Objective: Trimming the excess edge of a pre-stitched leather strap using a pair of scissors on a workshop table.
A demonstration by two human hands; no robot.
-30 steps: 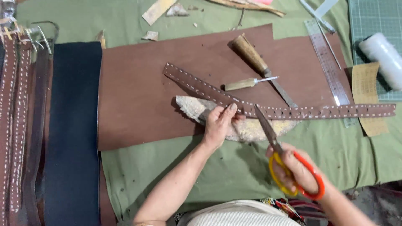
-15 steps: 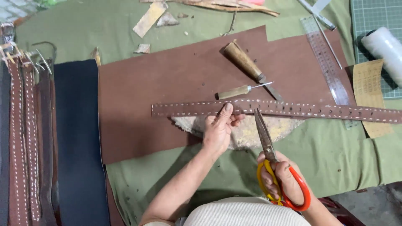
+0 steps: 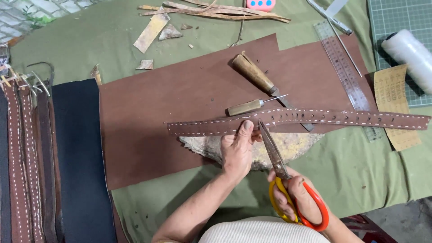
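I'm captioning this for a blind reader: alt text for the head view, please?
A left hand presses a long brown stitched leather strap onto a stone block, while the right hand points orange-handled scissors at it, above a brown leather sheet.

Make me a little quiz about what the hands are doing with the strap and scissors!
1. True or false: the right hand holds scissors with orange and yellow handles.
2. What does the left hand press down on?
A) the clear ruler
B) the brown stitched strap
C) the white thread spool
3. Fill in: the scissor tips point toward the ____.

Key:
1. true
2. B
3. strap
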